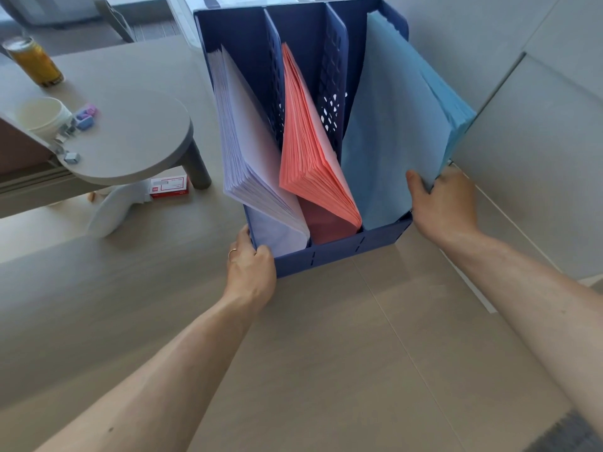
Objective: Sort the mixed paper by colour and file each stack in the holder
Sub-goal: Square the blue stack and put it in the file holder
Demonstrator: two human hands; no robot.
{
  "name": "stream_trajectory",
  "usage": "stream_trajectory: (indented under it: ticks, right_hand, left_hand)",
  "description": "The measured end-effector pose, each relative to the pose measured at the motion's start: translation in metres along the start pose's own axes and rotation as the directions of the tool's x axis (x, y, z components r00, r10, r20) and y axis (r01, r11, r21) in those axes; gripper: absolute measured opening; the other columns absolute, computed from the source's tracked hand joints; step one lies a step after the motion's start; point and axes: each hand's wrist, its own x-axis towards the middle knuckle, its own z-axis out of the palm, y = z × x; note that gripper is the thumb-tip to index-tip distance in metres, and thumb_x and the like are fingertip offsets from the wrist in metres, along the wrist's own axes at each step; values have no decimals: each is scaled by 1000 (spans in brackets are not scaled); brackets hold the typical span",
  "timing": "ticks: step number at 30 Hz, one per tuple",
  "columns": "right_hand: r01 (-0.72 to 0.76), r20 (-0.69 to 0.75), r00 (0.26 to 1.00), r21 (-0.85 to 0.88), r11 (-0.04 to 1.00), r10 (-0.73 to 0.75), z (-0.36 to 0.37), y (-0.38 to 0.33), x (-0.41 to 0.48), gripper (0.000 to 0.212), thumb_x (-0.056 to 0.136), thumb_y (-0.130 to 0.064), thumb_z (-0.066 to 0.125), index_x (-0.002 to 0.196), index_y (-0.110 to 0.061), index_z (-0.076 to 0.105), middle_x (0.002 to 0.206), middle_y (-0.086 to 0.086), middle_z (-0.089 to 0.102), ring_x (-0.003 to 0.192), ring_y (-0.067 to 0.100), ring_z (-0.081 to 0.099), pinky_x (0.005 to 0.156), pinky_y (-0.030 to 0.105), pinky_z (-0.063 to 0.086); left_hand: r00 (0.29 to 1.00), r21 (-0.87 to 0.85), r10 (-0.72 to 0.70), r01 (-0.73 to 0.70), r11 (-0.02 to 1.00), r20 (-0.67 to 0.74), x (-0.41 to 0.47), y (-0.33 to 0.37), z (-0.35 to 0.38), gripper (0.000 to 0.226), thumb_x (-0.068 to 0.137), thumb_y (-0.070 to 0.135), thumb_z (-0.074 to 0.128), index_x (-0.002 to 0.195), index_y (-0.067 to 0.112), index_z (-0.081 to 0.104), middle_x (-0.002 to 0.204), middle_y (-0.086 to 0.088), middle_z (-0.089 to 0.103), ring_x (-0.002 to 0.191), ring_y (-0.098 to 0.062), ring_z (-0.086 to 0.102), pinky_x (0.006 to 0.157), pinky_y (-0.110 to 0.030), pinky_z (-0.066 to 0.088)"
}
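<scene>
A dark blue three-slot file holder (329,256) stands on the pale wooden desk. A white paper stack (248,151) leans in its left slot, a pink stack (310,151) in the middle slot, a blue stack (398,125) in the right slot. My left hand (251,265) grips the holder's near left corner, thumb over the rim. My right hand (443,203) holds the lower right edge of the blue stack, thumb on its face, beside the holder's right wall.
A round grey side shelf (130,141) at the left carries a white cup (42,115), small binder clips (85,116) and an orange drink can (34,62). A red-and-white staple box (169,186) lies under it. Grey partition panels (538,132) stand at the right.
</scene>
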Motion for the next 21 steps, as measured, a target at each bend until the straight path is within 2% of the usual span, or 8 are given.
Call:
stream_trajectory:
  ticks: [4,6,8,11,14,17,21]
  right_hand:
    - [-32,24,999,18,999,32,1,-3,-4,29,96,-30,59,92,-5,72,89,8,74,88,27,69,70,29,48]
    - [-54,53,997,50,997,52,-3,-7,-2,25,96,-35,60,98,-14,73,93,1,73,90,21,67,76,28,49]
    - [-91,110,990,50,995,85,-6,-8,2,23,96,-42,58,103,-23,70,93,-5,69,90,16,62,77,25,43]
    - [-111,205,973,-6,994,110,-6,-3,7,26,100,-45,51,98,-23,65,82,-7,63,87,18,58,65,24,38]
    - [-94,216,972,-19,995,96,-5,1,7,33,103,-42,47,90,-16,62,71,-6,59,81,25,60,56,23,37]
    - [-50,198,979,-10,999,51,-3,3,4,34,103,-39,47,94,-12,65,81,4,65,82,28,63,66,27,38]
    - [-28,165,986,36,999,22,-1,1,-3,32,104,-38,48,115,-15,68,100,-5,65,90,13,57,75,22,39]
  left_hand:
    - [1000,-11,9,-9,1000,-2,0,0,0,50,96,12,35,144,21,46,132,-12,51,120,-34,49,107,-54,43]
    - [1000,-9,9,-9,1000,0,0,0,0,49,96,13,35,143,21,46,131,-12,50,120,-34,49,106,-55,43]
    - [1000,-21,10,-10,1000,1,0,-1,0,50,96,14,35,143,23,46,131,-10,50,120,-34,49,105,-56,45]
    - [1000,-22,8,-8,1000,-1,0,-1,0,50,97,14,34,144,23,45,132,-8,49,120,-32,48,107,-52,43]
    - [1000,-16,11,-11,1000,-6,1,-2,1,47,97,13,34,142,20,46,132,-9,49,117,-31,49,104,-48,44]
    - [1000,-11,15,-15,1000,-13,2,-3,1,46,97,13,34,141,18,47,129,-10,50,115,-32,49,101,-47,45]
    - [1000,-13,15,-15,1000,-20,3,-3,2,46,97,12,34,142,17,47,130,-12,50,117,-33,49,100,-46,43]
